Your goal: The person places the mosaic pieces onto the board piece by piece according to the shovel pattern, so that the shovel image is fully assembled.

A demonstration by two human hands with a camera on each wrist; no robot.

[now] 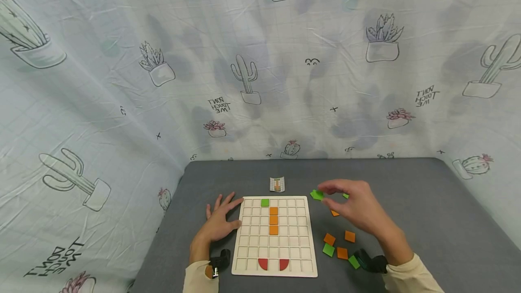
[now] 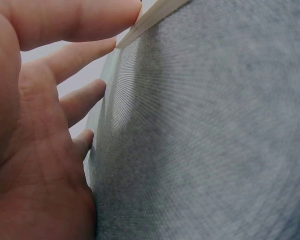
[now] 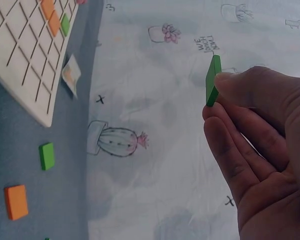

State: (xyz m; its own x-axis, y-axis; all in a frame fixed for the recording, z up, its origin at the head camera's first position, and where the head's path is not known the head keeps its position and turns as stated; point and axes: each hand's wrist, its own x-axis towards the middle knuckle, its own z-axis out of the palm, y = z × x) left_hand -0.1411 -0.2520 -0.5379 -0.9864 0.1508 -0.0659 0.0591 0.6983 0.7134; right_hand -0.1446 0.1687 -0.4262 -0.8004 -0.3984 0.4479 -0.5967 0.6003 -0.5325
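Observation:
Between the thumb and fingertips of my right hand, a square green tile is pinched above the table, right of the board's far corner. The cream grid board lies flat in front of me. It bears a green tile in the far row, three orange tiles in a line, and two red quarter-round pieces in the near row. My left hand rests at the board's left edge with fingers spread, its thumb and index finger touching the rim.
Loose orange tiles and green tiles lie scattered on the grey table, right of the board. A small picture card lies beyond the board's far edge. Behind the table hangs a cactus-print cloth.

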